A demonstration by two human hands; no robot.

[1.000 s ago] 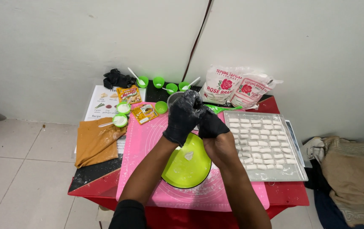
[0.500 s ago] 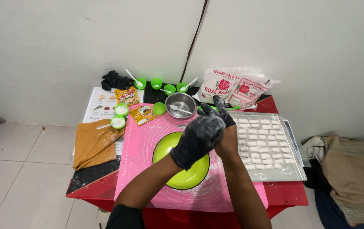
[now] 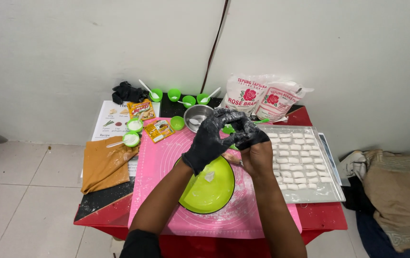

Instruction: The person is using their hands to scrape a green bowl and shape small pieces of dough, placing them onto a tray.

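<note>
mat (image 3: 157, 167) lies on the table (image 3: 324, 217), plate (image 3: 209, 188) on the mat's middle. tray (image 3: 331, 188) sits right of the mat, dough pieces (image 3: 295, 160) in rows in it. metal bowl (image 3: 196, 114) behind the plate, two flour bags (image 3: 262, 98) behind the tray. small cups (image 3: 181, 98) along the back edge, cloth (image 3: 104, 165) left of the mat. both hands, left hand (image 3: 208, 138) and right hand (image 3: 252, 143), meet above the plate.

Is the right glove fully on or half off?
Half off. The black glove covers only the fingers of the right hand; its back is bare. Left hand grips the glove.
</note>
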